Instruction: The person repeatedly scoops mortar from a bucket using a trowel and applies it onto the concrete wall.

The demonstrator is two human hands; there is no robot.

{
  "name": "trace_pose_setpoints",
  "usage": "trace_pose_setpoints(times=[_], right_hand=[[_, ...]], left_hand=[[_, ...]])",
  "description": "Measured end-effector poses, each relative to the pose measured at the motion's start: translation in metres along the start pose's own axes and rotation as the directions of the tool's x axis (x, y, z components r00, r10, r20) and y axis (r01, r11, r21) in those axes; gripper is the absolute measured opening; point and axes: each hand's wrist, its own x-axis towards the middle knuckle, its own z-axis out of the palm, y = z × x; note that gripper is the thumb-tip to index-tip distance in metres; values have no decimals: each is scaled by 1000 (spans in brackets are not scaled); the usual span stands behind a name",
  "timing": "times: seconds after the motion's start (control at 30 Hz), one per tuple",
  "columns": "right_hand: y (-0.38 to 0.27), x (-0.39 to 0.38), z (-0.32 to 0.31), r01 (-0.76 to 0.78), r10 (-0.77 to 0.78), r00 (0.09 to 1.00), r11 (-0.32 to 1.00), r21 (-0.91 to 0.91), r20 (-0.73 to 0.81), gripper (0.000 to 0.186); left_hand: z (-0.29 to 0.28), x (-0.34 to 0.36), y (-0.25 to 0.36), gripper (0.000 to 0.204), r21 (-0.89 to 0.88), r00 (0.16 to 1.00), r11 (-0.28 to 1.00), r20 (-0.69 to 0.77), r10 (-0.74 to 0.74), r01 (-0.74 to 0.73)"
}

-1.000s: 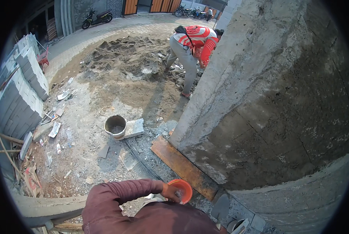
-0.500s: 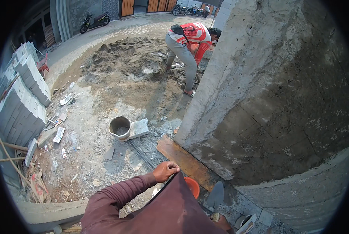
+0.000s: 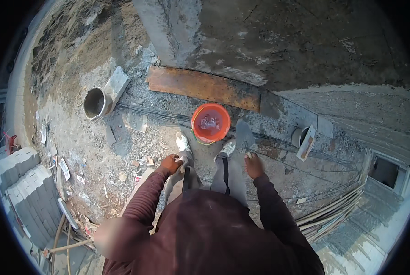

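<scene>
My left hand [image 3: 171, 164] is closed at my grey trouser leg [image 3: 190, 176], its fingertips seeming to pinch the cloth near the knee. In my right hand [image 3: 254, 166] is the handle of a trowel [image 3: 245, 134], its grey blade pointing away from me, just right of the bucket. An orange bucket [image 3: 218, 134] with liquid in it stands on the ground ahead of my shoes, touched by neither hand.
Beyond the bucket, a rusty brown board [image 3: 205, 89] lies along the foot of a rough plastered wall [image 3: 296, 46]. A pale mortar bucket [image 3: 105, 103] is at left, near stacked grey blocks [image 3: 33, 188]. Thin rods [image 3: 157, 117] cross the gravel; poles [image 3: 338, 211] lie at right.
My view has tipped down and turned right. The left hand has let go of my shirt hem and dropped to the trouser leg. My right hand with the trowel now shows fully.
</scene>
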Motion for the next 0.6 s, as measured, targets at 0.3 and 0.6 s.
trace_pose_setpoints(times=[0.3,0.6], right_hand=[[133,163,23,-22,46,997,941,-339,64,53],[242,115,-29,-281,286,948,958,-51,143,71]], left_hand=[[190,77,-41,80,-8,945,953,-127,-303,304],[148,203,3,37,657,989,744,21,146,-124]])
